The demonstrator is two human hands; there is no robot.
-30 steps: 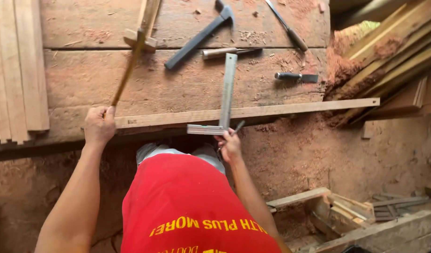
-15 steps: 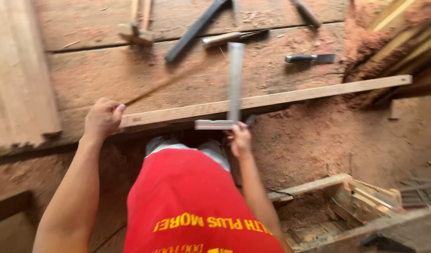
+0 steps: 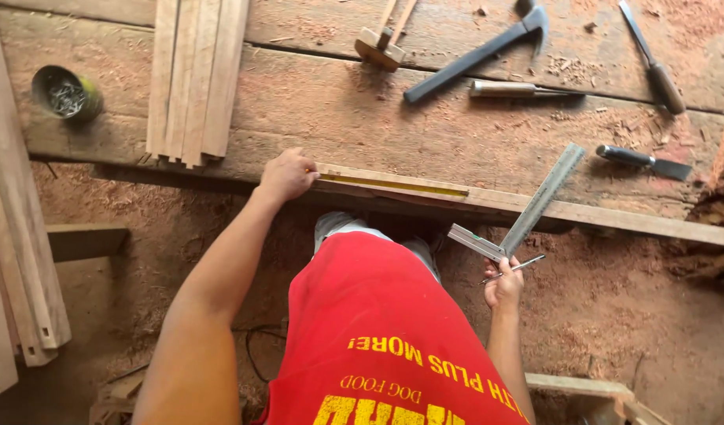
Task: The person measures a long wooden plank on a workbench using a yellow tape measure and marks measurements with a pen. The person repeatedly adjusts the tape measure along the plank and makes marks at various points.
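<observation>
My left hand presses the end of a yellow folding rule flat along a long wooden strip that lies on the near edge of the workbench. My right hand holds a metal try square by its stock, together with a thin pencil. The square's blade slants up and to the right over the strip.
On the bench lie a hammer, a wooden mallet, chisels and a file. A bundle of wood slats and a green can of nails sit at the left. Planks lean at far left. Sawdust covers the floor.
The rule, earlier raised in my left hand, now lies flat on the strip. The try square has come off the strip and tilted to the right. The view has shifted left.
</observation>
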